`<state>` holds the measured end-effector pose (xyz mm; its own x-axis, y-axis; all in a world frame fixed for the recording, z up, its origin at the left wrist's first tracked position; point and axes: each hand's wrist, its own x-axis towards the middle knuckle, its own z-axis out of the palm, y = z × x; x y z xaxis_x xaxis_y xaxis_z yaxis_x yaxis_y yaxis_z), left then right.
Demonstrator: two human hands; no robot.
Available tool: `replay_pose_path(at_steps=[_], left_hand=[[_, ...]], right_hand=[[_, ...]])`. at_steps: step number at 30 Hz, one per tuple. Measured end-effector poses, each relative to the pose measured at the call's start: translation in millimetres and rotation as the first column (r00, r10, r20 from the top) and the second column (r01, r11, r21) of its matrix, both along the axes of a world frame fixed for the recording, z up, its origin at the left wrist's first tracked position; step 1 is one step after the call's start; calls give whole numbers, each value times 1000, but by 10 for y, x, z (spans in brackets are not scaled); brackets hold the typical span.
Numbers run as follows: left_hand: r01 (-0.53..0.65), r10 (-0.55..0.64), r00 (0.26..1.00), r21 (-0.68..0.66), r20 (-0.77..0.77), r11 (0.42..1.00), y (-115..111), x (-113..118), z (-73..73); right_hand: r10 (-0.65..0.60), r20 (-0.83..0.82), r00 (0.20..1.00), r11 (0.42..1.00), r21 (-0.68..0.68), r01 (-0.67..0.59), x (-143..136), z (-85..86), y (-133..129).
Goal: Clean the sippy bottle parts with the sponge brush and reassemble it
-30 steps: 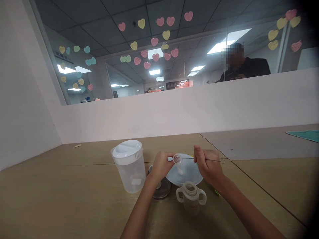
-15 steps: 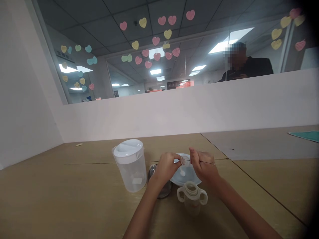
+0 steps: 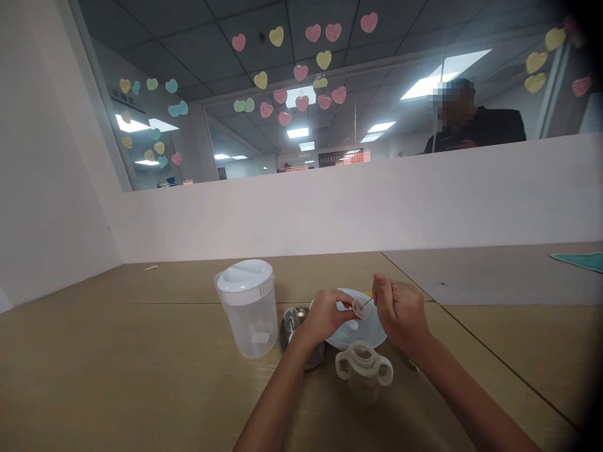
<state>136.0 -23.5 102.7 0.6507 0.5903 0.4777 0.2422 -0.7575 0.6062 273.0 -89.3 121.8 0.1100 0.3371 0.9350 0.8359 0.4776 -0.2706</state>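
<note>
My left hand (image 3: 330, 314) pinches a small round whitish bottle collar (image 3: 362, 307) over a pale blue bowl (image 3: 379, 339). In my right hand (image 3: 400, 307), the fingers are closed around a thin wire-like tool (image 3: 367, 302); its tip reaches into the collar, and the rest is hidden in the fist. A small white piece (image 3: 352, 324) shows in the bowl, below the left fingers. Nearer to me stands a translucent two-handled baby bottle (image 3: 363, 376), upright with its threaded neck uncovered.
To the left stands a clear plastic pitcher (image 3: 247, 314) with a white lid. A round metal tray (image 3: 315, 363) bears a clear cup-like piece (image 3: 291, 319), partly behind my left forearm. Behind the table is a low wall (image 3: 282, 220) under a window; a person (image 3: 490, 125) shows in the glass.
Both hands have moved slightly right. My right hand has drawn back from the collar and turned, so the tool now slants into it. The collar has tilted.
</note>
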Motion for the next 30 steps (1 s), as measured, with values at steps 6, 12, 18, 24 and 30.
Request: replay_pose_path(at_steps=[6,12,18,24,30], left_hand=[[32,-30,998,-47,51,998,-77,-5,68],[-65,60,996,94,61,993,-16,-13,49],[-80,67,994,158,85,984,43,-21,-2],[-56,50,997,111,59,992,41,-45,7],[-108,101,993,146,54,983,47,-86,22]], right_hand=[[-46,77,996,999,3,46,26,-172,221],[53,155,987,993,-112,-36,-64,-188,212],[60,158,986,998,-31,-56,-61,-125,115],[40,273,961,993,-115,-8,-105,-259,273],[-185,355,916,983,65,173,-38,-111,135]])
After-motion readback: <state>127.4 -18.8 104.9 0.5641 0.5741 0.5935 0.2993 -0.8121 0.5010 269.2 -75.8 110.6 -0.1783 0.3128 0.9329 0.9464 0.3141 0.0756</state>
